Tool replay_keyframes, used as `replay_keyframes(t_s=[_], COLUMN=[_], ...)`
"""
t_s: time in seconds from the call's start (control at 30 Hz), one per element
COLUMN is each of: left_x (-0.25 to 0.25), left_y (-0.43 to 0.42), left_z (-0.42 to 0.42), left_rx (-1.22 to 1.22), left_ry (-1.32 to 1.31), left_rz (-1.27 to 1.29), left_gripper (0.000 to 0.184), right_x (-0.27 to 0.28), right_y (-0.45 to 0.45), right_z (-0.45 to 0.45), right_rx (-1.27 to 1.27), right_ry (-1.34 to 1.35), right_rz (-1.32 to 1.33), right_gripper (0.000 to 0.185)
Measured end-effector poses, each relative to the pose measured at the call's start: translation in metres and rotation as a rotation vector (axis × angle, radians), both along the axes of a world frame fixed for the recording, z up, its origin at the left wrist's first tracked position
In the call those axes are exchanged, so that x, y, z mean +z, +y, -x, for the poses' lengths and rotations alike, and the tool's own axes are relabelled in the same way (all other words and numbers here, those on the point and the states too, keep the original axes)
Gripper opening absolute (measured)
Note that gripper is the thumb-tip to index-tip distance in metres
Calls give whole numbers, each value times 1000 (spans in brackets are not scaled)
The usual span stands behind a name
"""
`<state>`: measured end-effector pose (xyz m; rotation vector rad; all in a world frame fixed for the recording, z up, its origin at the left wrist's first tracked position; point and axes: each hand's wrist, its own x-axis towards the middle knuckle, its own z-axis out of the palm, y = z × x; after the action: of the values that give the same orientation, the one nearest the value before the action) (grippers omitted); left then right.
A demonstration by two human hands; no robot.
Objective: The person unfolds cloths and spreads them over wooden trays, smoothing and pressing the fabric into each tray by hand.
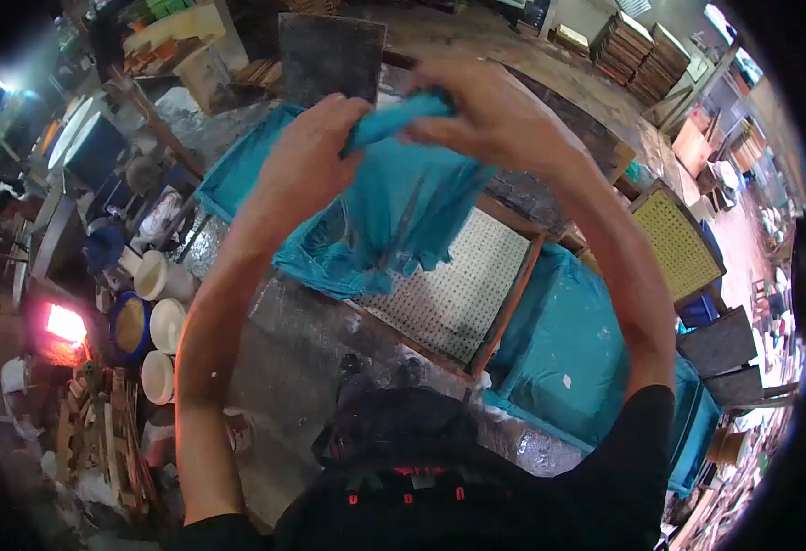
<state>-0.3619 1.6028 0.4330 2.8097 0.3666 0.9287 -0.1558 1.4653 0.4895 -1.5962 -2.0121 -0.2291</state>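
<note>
A teal cloth (pixel 403 197) hangs in wet-looking folds in front of me, its upper edge gathered into a roll between my hands. My left hand (pixel 320 142) is closed around one end of that roll. At the other end my right hand (pixel 472 115) grips it too, slightly blurred by motion. Below the cloth lies a wooden-framed tray (pixel 458 298) with a pale, perforated mat, partly covered by the cloth's lower edge. Another teal cloth (pixel 568 335) lines a shallow frame to the right.
Burning fire (pixel 65 323) glows at the left, above stacked firewood (pixel 104 432). White buckets (pixel 162 277) and a blue tub (pixel 130 326) stand beside it. A yellow perforated tray (pixel 678 237) leans at right. Stacked wooden frames (pixel 623 50) are at the back.
</note>
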Motion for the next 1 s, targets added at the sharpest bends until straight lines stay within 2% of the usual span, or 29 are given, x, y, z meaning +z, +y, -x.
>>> replay_keyframes(t_s=[0.03, 0.07, 0.1, 0.13, 0.17, 0.2, 0.23, 0.27, 0.33, 0.4, 0.47, 0.53, 0.57, 0.63, 0.67, 0.73, 0.77, 0.83, 0.9, 0.97, 1.0], left_x=[2, 6, 10, 16, 22, 27, 25, 19, -2, -42, -68, -80, -83, -83, -80, -66, -53, -38, -34, -26, -9], left_y=[0, -3, -5, -4, -3, -1, 9, 26, 50, 65, 77, 87, 90, 101, 109, 121, 119, 111, 122, 139, 146], left_z=[6, 13, 18, 21, 23, 25, 29, 34, 40, 43, 43, 47, 55, 71, 80, 90, 95, 105, 122, 149, 165], left_rx=[4, 93, 180, 178, 193, 208, 208, 249, 306, 409, 415, 410, 447, 486, 511, 602, 608, 542, 520, 450, 450], left_ry=[2, -53, -106, -103, -164, -226, -226, -208, -200, 53, 49, 33, 47, 62, 78, 188, 185, 130, 57, -103, -65], left_rz=[-5, -139, -274, -278, -211, -144, -145, -94, -51, -13, 8, 22, 34, 45, 21, 76, 76, 76, 80, -110, -79], left_gripper=[44, 43, 44, 44, 47, 50, 50, 51, 51, 52, 51, 51, 51, 50, 52, 53, 53, 50, 49, 54, 55], right_x=[-3, -7, -28, -59, -87, -114, -127, -126, -106, -78, -50, -22, -11, 7, 18, 34, 40, 45, 61, 76, 80], right_y=[-10, -19, -23, -27, -32, -39, -48, -59, -72, -82, -94, -108, -117, -133, -142, -161, -165, -184, -205, -234, -246], right_z=[-11, -18, -23, -27, -29, -29, -29, -29, -29, -18, -13, -22, -29, -43, -42, -36, -50, -93, -122, -153, -162], right_rx=[-17, -33, 65, 162, 162, 137, 112, 115, -95, -127, -176, -346, -348, -324, -322, -367, -360, -516, -618, -680, -687], right_ry=[-19, -40, 92, 226, 228, 365, 500, 499, 1304, 1314, 1334, 753, 752, 496, 496, 165, 161, -232, -219, -357, -317], right_rz=[256, 512, 616, 717, 713, 608, 502, 503, 202, 191, 173, 166, 163, 279, 280, 213, 212, 230, 190, 154, 152], right_gripper=[40, 40, 35, 30, 30, 28, 26, 26, 21, 22, 24, 28, 28, 29, 29, 23, 23, 22, 19, 14, 13])
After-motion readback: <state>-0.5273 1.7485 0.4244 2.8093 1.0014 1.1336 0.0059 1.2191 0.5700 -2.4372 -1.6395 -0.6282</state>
